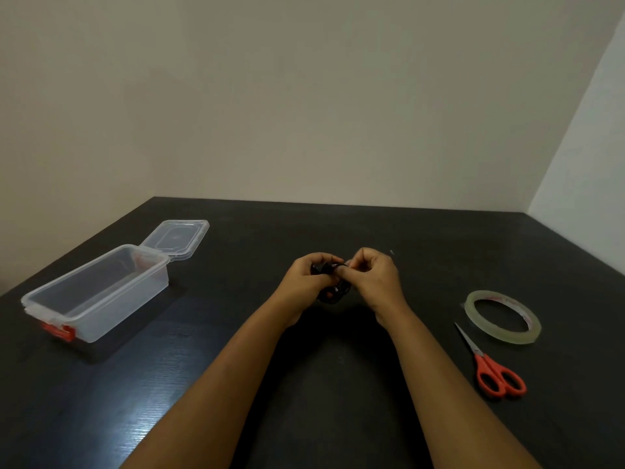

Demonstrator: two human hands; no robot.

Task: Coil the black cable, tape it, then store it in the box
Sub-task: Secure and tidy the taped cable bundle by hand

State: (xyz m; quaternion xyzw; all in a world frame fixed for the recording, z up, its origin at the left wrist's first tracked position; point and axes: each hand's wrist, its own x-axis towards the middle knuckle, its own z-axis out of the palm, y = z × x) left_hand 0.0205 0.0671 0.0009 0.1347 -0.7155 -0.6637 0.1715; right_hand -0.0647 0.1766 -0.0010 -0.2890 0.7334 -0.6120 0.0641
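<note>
My left grip point(306, 279) and right grip point(375, 279) both pinch the black coiled cable point(333, 296), frame middle, clear plastic box point(115, 309) left

The cable point(333, 294) is black. Left of the left hand point(306, 282) is a clear box point(101, 299) with a red latch point(59, 331). Right of the right hand point(375, 279) are orange-handled scissors point(497, 377) and yellowish tape point(504, 316).

No words or numbers can be read in this view. Some small red print is seen on the inner ring of the tape roll point(500, 335) lying on the tabletop, but it is too blurred to be made out.
</note>
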